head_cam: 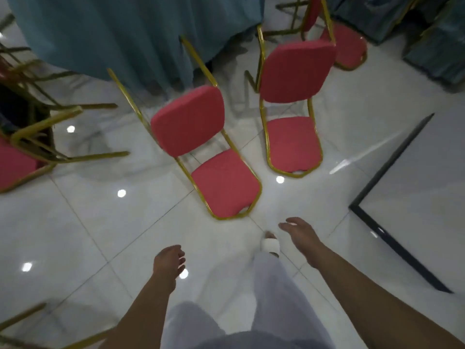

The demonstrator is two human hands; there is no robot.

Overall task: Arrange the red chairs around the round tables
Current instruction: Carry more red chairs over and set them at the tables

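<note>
Left hand [167,260] empty, fingers slack, well apart from the right; nearer red chair [201,152] just ahead of both hands, second red chair [294,109] beyond it by the teal-draped table [125,34]; right hand [299,235] open-fingered, empty, near the nearer seat.

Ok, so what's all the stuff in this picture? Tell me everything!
left chair: one, red with gold frame, mid-floor, back toward the table.
right chair: one, red and gold, beside it.
far chair: one, red and gold, top right.
edge chair: one red seat, tangled gold legs over it, left edge.
tablecloth: one, teal, top left, hanging low.
second cloth: one, teal, top right.
floor: white shiny tiles, everywhere.
frame: one, black, on the floor at right.
slipper: one, white, between the hands.
trousers: pale grey, bottom middle.
left hand: one, empty, fingers loose, bottom middle.
right hand: one, empty, open, reaching forward.
</note>
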